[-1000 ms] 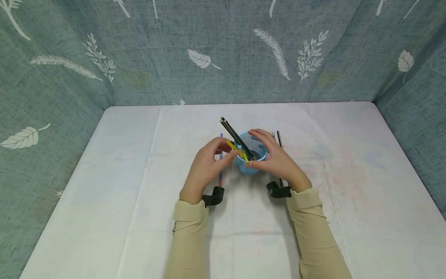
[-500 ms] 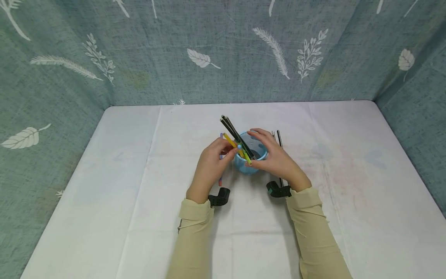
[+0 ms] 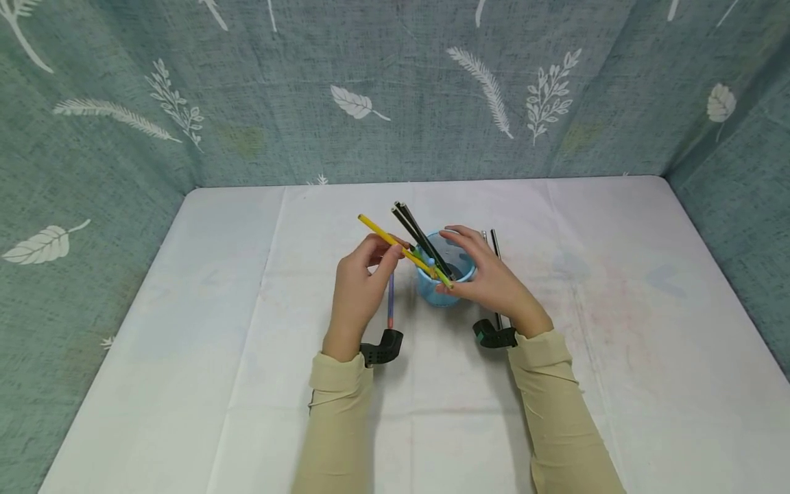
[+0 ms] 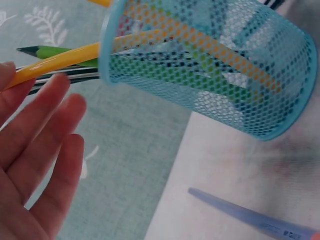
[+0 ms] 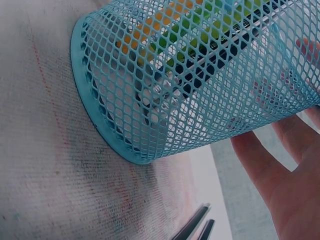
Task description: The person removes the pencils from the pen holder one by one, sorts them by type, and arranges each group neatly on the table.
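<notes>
Pinching the yellow pen [image 3: 379, 232] in our left hand [image 3: 356, 293], we now hold it farther out of the mesh cup [image 3: 439, 298] our right hand [image 3: 495, 283] grips; only its lower end seems inside, nearly free.

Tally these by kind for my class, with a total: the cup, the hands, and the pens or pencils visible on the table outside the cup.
Blue mesh cup: 1
Hands, being the left hand and right hand: 2
Purple-blue pen, left of the cup: 1
Slim pens or pencils, right of the cup: 2
Total: 6
</notes>
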Demonstrator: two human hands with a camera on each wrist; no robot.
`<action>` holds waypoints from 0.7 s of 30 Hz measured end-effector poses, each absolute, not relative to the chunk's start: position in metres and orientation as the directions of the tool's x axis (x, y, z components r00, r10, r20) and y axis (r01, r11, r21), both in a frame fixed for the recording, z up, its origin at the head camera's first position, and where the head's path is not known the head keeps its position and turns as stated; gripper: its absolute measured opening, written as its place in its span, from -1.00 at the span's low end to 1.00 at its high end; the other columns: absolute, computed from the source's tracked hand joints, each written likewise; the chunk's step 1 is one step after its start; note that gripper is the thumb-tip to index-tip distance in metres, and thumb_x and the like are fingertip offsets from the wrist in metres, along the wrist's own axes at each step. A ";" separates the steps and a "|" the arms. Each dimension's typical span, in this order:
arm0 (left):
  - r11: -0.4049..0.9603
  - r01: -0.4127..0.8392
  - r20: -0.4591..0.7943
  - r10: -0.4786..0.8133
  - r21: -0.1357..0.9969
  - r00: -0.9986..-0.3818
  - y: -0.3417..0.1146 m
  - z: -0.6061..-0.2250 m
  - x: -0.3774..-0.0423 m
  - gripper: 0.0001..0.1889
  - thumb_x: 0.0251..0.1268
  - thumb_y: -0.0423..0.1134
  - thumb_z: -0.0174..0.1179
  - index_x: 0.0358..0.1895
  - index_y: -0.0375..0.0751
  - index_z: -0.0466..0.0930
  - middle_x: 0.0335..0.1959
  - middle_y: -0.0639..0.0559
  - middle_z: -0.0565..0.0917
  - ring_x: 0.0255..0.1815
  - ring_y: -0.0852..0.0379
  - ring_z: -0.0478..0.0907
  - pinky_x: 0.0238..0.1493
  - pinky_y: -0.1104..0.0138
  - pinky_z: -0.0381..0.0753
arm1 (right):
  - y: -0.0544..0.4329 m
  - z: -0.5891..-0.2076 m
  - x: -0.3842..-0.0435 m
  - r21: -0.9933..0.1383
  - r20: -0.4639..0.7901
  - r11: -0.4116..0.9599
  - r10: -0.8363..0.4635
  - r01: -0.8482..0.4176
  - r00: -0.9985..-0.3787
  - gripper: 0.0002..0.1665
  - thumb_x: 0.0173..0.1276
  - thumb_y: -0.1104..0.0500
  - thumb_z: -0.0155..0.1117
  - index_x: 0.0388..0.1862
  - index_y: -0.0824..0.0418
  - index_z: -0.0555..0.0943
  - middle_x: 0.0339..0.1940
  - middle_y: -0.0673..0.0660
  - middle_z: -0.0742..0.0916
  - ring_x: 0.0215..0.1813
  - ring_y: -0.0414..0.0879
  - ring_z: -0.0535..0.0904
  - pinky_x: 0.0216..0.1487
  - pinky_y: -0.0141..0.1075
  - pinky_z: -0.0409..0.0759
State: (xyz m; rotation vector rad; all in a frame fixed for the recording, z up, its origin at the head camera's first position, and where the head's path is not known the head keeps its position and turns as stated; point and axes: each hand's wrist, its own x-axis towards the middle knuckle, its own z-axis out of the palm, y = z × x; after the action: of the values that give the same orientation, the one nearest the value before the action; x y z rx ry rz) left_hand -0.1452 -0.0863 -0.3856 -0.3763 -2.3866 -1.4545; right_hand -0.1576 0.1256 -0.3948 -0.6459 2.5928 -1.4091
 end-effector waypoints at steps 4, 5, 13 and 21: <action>0.332 0.391 0.407 0.025 0.858 -0.913 -0.086 -0.377 -0.141 -0.78 0.32 -0.05 -0.03 -0.15 -0.06 0.50 -0.28 0.23 0.64 -0.26 0.28 0.55 -0.20 0.29 0.50 | 0.123 -0.377 -0.149 -0.836 0.103 0.451 -0.430 -0.312 -0.897 -0.10 0.07 0.11 0.36 0.36 0.11 0.15 0.38 0.08 0.11 0.37 0.04 0.00 0.17 0.16 0.10; 0.299 0.401 0.416 0.013 0.866 -0.909 -0.086 -0.372 -0.139 -0.79 0.33 -0.10 -0.04 -0.15 -0.11 0.48 -0.27 0.18 0.64 -0.27 0.24 0.56 -0.19 0.27 0.50 | 0.123 -0.376 -0.149 -0.840 0.104 0.445 -0.429 -0.310 -0.897 -0.10 0.07 0.12 0.36 0.36 0.12 0.15 0.37 0.10 0.11 0.36 0.04 0.00 0.16 0.16 0.10; 0.160 0.474 0.492 -0.106 0.866 -0.864 -0.086 -0.344 -0.126 -0.81 0.35 -0.33 -0.08 -0.10 -0.38 0.42 -0.31 -0.17 0.62 -0.33 0.01 0.55 -0.30 0.18 0.52 | 0.130 -0.407 -0.164 -0.802 0.128 0.488 -0.421 -0.344 -0.898 -0.05 0.00 -0.04 0.39 0.36 -0.12 0.14 0.36 -0.17 0.09 0.37 -0.09 0.00 0.14 0.14 0.16; 0.140 0.482 0.499 -0.128 0.865 -0.857 -0.088 -0.342 -0.125 -0.79 0.36 -0.34 -0.09 -0.08 -0.41 0.42 -0.37 -0.22 0.59 -0.37 -0.03 0.52 -0.38 0.23 0.53 | 0.130 -0.411 -0.165 -0.808 0.137 0.478 -0.417 -0.345 -0.899 -0.06 0.00 -0.05 0.39 0.35 -0.15 0.14 0.37 -0.13 0.10 0.37 -0.11 -0.02 0.14 0.14 0.16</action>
State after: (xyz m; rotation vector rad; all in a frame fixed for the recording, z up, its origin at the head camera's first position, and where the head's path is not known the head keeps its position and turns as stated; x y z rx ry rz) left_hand -0.1249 -0.0884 -0.3417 -0.3386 -1.9654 -1.7655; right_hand -0.1652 0.1302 -0.4110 -0.6800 2.6330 -1.4102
